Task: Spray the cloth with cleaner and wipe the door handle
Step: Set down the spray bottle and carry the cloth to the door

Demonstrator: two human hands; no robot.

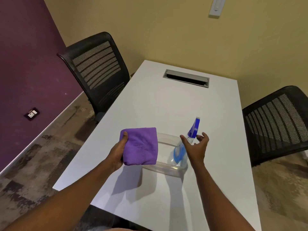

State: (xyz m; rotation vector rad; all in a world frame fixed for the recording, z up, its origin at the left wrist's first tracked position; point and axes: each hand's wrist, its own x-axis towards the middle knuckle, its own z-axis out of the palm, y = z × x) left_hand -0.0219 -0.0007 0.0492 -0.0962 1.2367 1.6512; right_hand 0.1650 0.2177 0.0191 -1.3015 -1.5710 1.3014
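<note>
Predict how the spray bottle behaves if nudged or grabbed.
Likely tippy: the spray bottle is tall, narrow, with a bulky trigger head on top. Smooth clear plastic, possibly slippery. Fill level unreadable, so weight unclear.

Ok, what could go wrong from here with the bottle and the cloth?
1. The right hand is open beside the spray bottle, its grip not yet closed. A nudge could tip the bottle inside the clear container, or lifting could drag that light-looking container along.
2. The left hand holds the folded purple cloth to the bottle's left, while the nozzle seems to point away from it. Spraying without turning it could wet the white table instead.
</note>
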